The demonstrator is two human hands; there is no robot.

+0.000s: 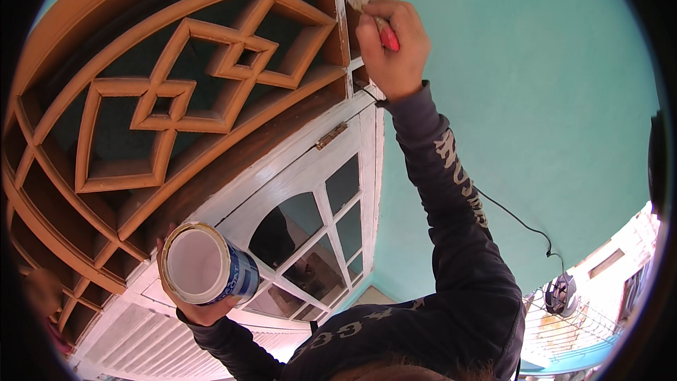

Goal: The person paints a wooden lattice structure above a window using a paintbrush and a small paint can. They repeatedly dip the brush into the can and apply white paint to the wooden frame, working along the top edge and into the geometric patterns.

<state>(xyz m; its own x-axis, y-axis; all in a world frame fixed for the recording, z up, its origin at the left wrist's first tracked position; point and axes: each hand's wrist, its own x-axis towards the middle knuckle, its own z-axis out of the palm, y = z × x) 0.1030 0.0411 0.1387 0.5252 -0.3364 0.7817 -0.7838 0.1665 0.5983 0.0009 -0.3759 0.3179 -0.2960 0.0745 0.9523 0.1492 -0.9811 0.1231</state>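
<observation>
A brown wooden lattice [236, 102] with diamond shapes fills the upper left. Just past its right end, the right hand [398, 46] holds a paint brush [387, 34] with a red end. Its fingers are curled tight around the handle. The pale bristles are at the white frame [342, 21] beside the lattice, but I cannot tell if they touch it.

Below the lattice, the left hand [204, 312] holds a paint can [241, 274]. Its fingers are spread wide around the can's side, and the can is tipped so we see its white inside. The can has a blue label with pale letters, but only part of it shows.

Under the lattice is a white door [323, 215] with glass panes. To the lattice's right is a green-blue wall [529, 99]. Big pale letters run along the dark sleeve [458, 183], below and right of the lattice.
</observation>
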